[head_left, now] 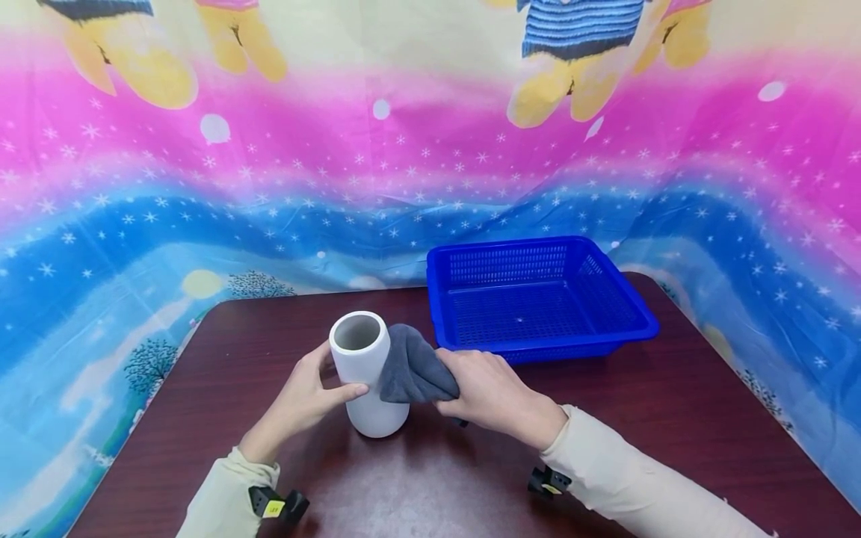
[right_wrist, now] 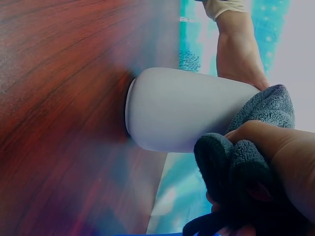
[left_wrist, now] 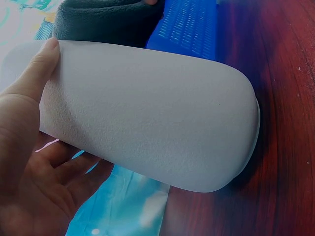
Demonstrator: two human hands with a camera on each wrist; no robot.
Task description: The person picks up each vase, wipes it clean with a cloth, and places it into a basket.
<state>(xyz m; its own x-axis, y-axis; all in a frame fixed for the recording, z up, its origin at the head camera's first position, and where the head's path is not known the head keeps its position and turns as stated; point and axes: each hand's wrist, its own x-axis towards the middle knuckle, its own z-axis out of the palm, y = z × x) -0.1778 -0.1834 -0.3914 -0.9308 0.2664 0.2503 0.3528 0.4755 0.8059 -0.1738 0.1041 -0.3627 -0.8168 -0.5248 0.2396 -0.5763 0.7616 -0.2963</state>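
A white ceramic vase (head_left: 366,373) stands on the dark wooden table (head_left: 471,463), tilted slightly left. My left hand (head_left: 309,396) grips its left side, thumb across the front; in the left wrist view the vase (left_wrist: 147,113) fills the frame with the thumb (left_wrist: 34,73) on it. My right hand (head_left: 487,392) holds a bunched grey cloth (head_left: 412,366) and presses it against the vase's right side. In the right wrist view the cloth (right_wrist: 246,172) is wrapped over my fingers, touching the vase (right_wrist: 182,110).
An empty blue plastic basket (head_left: 538,299) sits on the table just behind my right hand. A colourful printed sheet (head_left: 430,149) hangs behind and around the table. The table's front and right parts are bare wood.
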